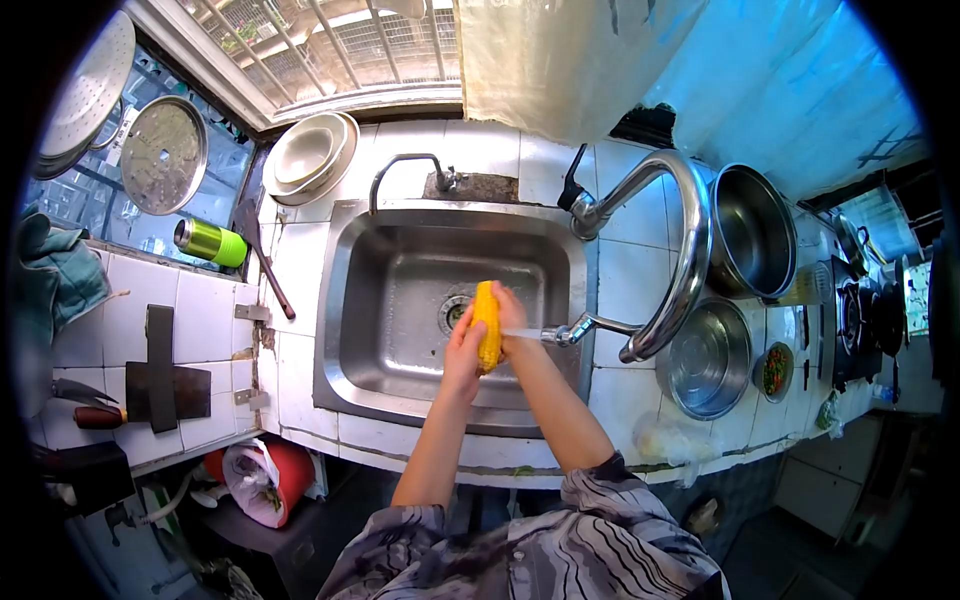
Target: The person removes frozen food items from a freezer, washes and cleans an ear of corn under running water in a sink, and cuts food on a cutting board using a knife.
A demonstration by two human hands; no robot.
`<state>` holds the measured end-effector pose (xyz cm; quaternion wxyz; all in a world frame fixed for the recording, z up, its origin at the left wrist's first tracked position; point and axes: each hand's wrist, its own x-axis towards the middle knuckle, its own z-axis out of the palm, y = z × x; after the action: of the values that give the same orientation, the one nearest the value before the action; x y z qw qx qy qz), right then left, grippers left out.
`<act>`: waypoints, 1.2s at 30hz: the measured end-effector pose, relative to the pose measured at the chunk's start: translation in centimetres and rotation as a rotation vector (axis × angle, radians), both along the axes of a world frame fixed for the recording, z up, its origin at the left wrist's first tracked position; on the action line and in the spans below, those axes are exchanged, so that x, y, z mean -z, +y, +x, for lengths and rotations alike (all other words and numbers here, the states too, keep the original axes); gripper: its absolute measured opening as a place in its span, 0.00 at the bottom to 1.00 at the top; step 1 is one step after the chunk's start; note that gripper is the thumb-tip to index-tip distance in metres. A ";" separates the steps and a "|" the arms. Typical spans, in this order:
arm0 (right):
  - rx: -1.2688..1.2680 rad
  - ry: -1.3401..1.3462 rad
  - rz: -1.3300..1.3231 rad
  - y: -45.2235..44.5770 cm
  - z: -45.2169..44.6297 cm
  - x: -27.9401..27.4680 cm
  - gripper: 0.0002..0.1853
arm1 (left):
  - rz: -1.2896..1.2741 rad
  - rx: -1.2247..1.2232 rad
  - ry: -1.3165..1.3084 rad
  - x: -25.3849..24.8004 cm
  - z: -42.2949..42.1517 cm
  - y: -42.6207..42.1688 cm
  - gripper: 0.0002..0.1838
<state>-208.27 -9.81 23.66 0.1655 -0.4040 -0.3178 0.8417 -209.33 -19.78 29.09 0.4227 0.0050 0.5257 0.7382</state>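
Head view: I see the corn cob (487, 325) held over the sink (385, 345), upright along the near–far line and slightly right of the basin's middle. The left hand (462, 348) closes around its near-left part; the right hand (514, 318) wraps its right side, fingers curled close, so both grips are shut down to the cob's thickness.

The faucet (692, 245) arches from the far-right corner, and its nozzle (570, 331) stands just right of the right hand, with a pale stream running toward the cob. I find this side the tightest. The widest stretch of basin floor shows to the left, between the left hand and the left wall; the drain (454, 314) lies just left of the cob. The forearms cross the near rim.

On the tiled counter (625, 400), I note a deep pot (752, 230) on the far right, a metal basin (708, 358) nearer, and a small bowl (775, 372) right of that. Stacked bowls (312, 155) occupy the far-left corner, and a long dark utensil (265, 262) lies along the left edge.
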 end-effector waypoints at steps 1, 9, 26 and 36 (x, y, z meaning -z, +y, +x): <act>0.154 0.060 -0.034 0.3 0.6 -0.3 0.17 | 0.002 0.001 -0.002 0.1 0.0 -0.1 0.24; 0.061 -0.251 0.805 -1.2 3.5 -7.0 0.13 | 0.203 -0.435 -0.885 6.8 -0.2 2.2 0.16; -0.719 -0.192 -0.097 3.1 9.9 -7.3 0.16 | -0.087 0.001 -0.263 4.4 -1.0 7.2 0.16; -0.692 0.124 -0.505 3.3 9.0 -7.0 0.21 | 0.721 -0.117 -0.806 3.1 -2.5 5.8 0.05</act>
<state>-199.31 -6.56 30.67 -0.2117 -0.2501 -0.2080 0.9216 -211.84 -13.95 26.03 0.5203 -0.1632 0.0349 0.8375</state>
